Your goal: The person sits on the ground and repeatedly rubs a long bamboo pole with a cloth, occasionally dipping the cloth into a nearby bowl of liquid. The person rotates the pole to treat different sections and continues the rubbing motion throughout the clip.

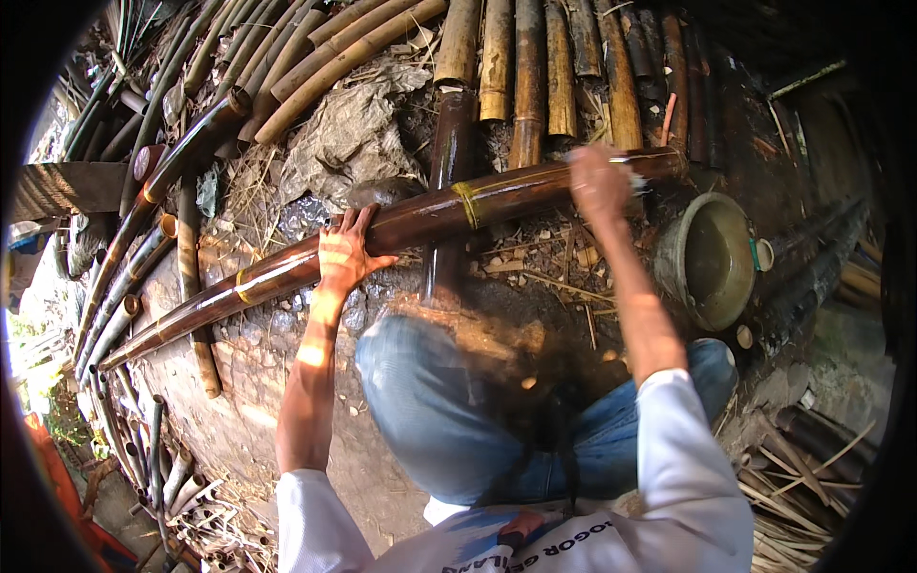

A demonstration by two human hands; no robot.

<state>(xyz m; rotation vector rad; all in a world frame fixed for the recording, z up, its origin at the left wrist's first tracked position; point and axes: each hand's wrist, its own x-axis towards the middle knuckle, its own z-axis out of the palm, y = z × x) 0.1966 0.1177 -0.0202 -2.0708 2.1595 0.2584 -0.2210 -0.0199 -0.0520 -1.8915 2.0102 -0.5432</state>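
A long dark brown, wet-looking bamboo pole [420,218] lies across in front of me, running from lower left to upper right, with yellowish rings at its joints. My left hand [342,253] rests flat on the pole near its middle, fingers spread over it. My right hand [600,180] is closed on a small pale pad or cloth [634,178] pressed against the pole close to its right end. What exactly the pad is stays unclear. My knees in blue jeans [430,401] are just below the pole.
A round metal basin [709,258] with murky water sits right of the pole's end. Several cut bamboo poles [535,67] lie stacked at the top and along the left [124,277]. Crumpled grey sheeting [344,134] and dry scraps cover the stone ground.
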